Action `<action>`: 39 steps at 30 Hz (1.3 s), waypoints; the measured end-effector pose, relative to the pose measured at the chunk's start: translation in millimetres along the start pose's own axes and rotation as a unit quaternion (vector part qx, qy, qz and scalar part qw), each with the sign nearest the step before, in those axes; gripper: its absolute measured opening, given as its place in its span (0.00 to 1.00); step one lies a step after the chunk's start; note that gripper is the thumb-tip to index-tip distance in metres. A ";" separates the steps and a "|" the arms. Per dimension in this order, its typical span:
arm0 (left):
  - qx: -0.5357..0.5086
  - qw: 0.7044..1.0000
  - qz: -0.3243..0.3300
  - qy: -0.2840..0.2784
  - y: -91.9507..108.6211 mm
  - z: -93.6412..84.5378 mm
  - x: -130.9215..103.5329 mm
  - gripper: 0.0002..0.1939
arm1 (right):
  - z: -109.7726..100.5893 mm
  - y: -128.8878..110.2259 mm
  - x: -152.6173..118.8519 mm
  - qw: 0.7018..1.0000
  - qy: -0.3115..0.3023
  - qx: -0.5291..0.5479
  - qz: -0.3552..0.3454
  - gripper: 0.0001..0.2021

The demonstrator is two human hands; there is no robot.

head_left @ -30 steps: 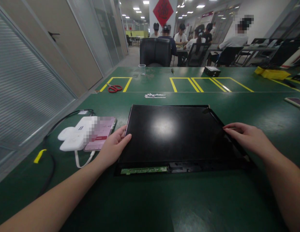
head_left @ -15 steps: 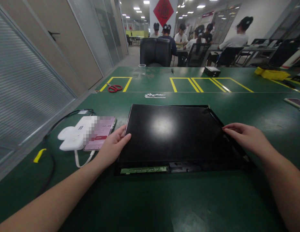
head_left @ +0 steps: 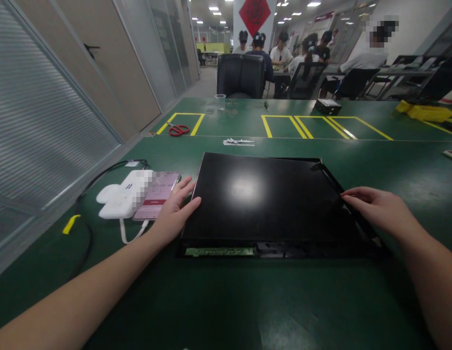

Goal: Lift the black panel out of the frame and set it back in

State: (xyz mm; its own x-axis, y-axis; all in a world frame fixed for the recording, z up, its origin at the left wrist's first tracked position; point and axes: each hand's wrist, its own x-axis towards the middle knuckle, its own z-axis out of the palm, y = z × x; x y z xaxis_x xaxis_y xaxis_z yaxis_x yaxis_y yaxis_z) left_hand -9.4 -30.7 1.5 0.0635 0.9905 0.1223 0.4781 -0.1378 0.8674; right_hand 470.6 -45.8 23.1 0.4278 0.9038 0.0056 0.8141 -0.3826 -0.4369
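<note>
A glossy black screen panel (head_left: 255,214) lies slightly askew over a black lid-like shell (head_left: 317,250), its left edge appearing raised. Along the near edge shows a narrow green circuit board (head_left: 219,252). My left hand (head_left: 177,209) is at the panel's left edge, fingers spread and thumb by the rim. At the opposite side, my right hand (head_left: 375,206) pinches the right rim of the shell with thumb and fingertips; the other fingers are curled. Beside my left hand is a lit phone (head_left: 158,197) with a white cable.
White power banks or chargers (head_left: 118,201) and a black cable (head_left: 88,243) lie left. Beyond the panel are white scraps (head_left: 238,142), red-handled scissors (head_left: 179,130), a clear cup (head_left: 220,101) and a black box (head_left: 327,106). Several people sit at a far table.
My left hand's fingers have straightened and spread away from the panel's left edge. My right hand keeps its pinch on the right rim. The view has shifted slightly.
</note>
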 end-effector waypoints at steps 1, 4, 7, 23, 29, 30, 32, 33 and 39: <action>0.017 1.000 0.003 -0.006 -2.7 -0.1 1.1 0.30 | 0.1 0.4 0.7 1.000 -0.003 0.002 0.002 0.19; 0.058 0.998 0.007 -0.022 -8.1 0.3 4.2 0.30 | 1.4 2.9 3.0 1.000 -0.006 0.006 0.003 0.20; 0.086 0.996 0.013 -0.036 -9.8 0.2 6.1 0.28 | 2.8 5.8 5.2 1.000 0.001 0.011 0.004 0.20; 0.129 0.990 0.031 -0.057 -9.8 -1.8 6.4 0.25 | 1.2 9.0 7.6 1.000 0.004 0.025 0.017 0.19; 0.134 0.989 0.033 -0.056 -10.0 -1.8 6.3 0.23 | 0.3 6.4 7.0 1.000 0.001 0.014 0.022 0.18; 0.142 0.988 0.036 -0.057 -10.8 -1.3 6.7 0.24 | 0.3 6.1 7.1 1.000 0.000 0.013 0.022 0.17; 0.164 0.984 0.043 -0.059 -12.8 -0.1 7.3 0.24 | 0.2 5.3 7.3 1.000 0.000 0.007 0.029 0.17; 0.175 0.982 0.048 -0.059 -13.8 0.5 7.6 0.24 | 0.1 4.9 7.4 0.999 -0.001 0.003 0.033 0.17; 0.206 0.974 0.071 -0.056 -16.6 2.0 6.7 0.23 | -0.4 4.0 7.3 0.999 -0.002 -0.011 0.036 0.21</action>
State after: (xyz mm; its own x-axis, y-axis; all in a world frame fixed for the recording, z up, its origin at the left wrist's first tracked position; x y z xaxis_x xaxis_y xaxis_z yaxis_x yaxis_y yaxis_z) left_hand -15.2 -21.8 -13.0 0.2387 0.9587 0.1544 0.7674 -0.2836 0.5750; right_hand 477.1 -40.8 21.7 0.4840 0.8746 -0.0282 0.7896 -0.4504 -0.4168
